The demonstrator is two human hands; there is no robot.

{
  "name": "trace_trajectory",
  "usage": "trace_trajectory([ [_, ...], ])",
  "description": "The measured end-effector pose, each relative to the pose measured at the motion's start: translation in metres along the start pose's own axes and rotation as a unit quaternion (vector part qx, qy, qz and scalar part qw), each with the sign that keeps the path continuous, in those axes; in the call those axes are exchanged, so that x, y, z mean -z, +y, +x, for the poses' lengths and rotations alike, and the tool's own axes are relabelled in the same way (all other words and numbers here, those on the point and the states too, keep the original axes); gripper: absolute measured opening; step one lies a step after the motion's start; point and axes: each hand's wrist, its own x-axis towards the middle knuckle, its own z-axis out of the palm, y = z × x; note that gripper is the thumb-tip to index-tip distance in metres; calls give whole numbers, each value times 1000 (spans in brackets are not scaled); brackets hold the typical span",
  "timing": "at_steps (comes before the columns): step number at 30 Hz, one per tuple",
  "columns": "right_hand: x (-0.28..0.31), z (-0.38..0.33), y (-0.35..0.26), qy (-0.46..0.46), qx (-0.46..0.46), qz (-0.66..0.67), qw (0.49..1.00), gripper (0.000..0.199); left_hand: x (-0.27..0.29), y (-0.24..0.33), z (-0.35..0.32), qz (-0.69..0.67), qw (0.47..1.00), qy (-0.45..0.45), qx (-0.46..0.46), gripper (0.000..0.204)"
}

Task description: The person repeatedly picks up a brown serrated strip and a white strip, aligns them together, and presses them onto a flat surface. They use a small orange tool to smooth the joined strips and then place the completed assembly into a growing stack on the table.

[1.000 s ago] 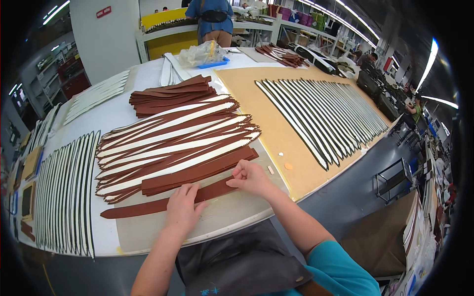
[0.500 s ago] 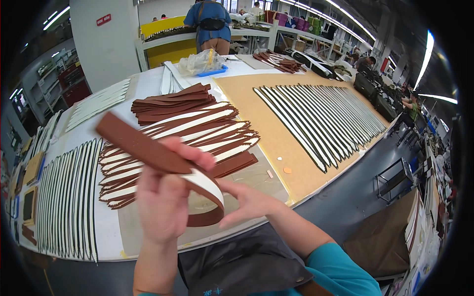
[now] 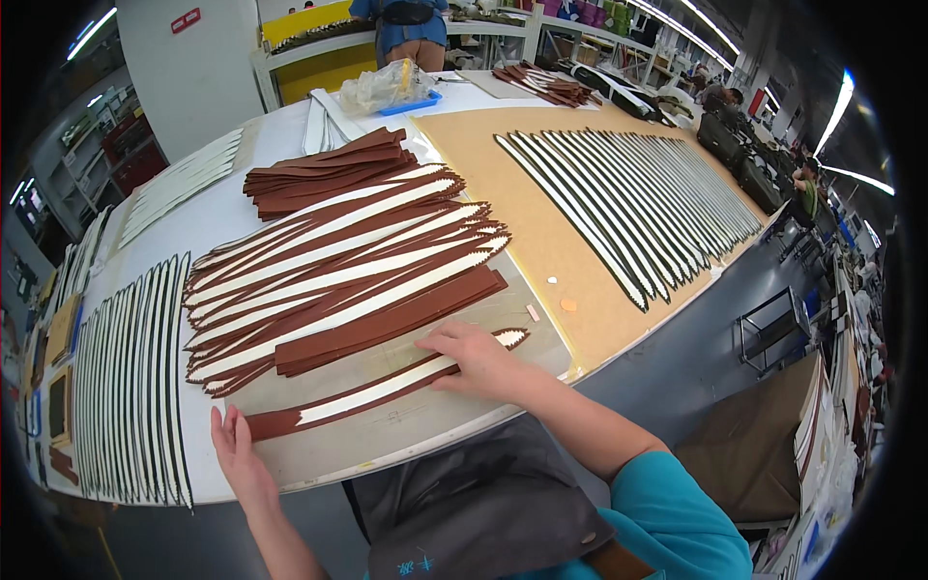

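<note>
A long brown leather strip with a white strip along its middle lies flat on the greyish mat in front of me. My right hand rests over it toward its pointed right end, with thumb and fingers apart on either side. At the plain brown left end is my left hand, its fingers stretched out and touching or close beside that end. Just beyond lies a small stack of plain brown strips. Farther off is a heap of brown-and-white strips, backed by a folded brown pile.
Rows of black-edged white strips lie on the tan board at right, and another row at left. Behind are a clear plastic bag and a blue tray. A person in blue stands beyond the table.
The strip, held up and curled in my hands before, now lies flat on the mat. My left hand has moved down and left, releasing it; my right hand has settled over it.
</note>
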Motion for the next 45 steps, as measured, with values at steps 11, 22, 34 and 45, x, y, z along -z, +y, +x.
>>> trace_trajectory([
  [11,11,-52,34,162,-1,-69,984,32,-99,16,-55,300,830,-447,-149,36],
  [22,13,-77,44,156,-65,-178,969,56,-165,-18,-66,473,721,-427,-273,51],
  [34,16,-81,48,179,-155,-195,952,60,-171,-26,-61,466,739,-410,-261,50],
  [45,22,-84,57,186,-171,-180,951,51,-174,-29,-58,462,738,-401,-284,48],
])
